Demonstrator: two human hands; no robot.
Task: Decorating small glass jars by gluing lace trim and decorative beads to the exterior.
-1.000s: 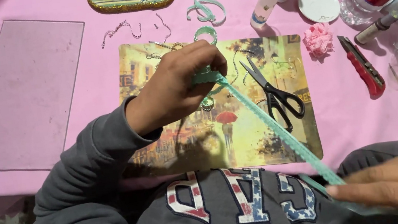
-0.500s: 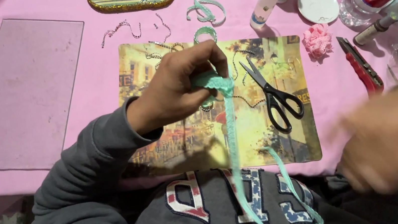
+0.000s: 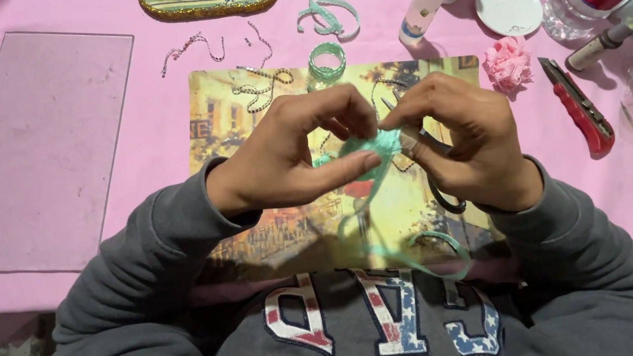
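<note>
Pink cloth (image 3: 144, 86) covers the whole table, and centre frame lies a painted street-scene mat (image 3: 246, 130). Over it, 2 hands meet: the left hand (image 3: 282, 162) curls, thumb and fingers pinching a mint-green lace ribbon (image 3: 379, 146), and the right hand (image 3: 461, 140) closes on the same bunch, its tail looping down toward the grey sweatshirt (image 3: 384, 339). Black scissors (image 3: 448, 198) peek out under the right hand. Upper left sits a clear glass pane (image 3: 40, 155); right of centre, a red utility knife (image 3: 577, 102) and a pink fabric flower (image 3: 507, 62).
</note>
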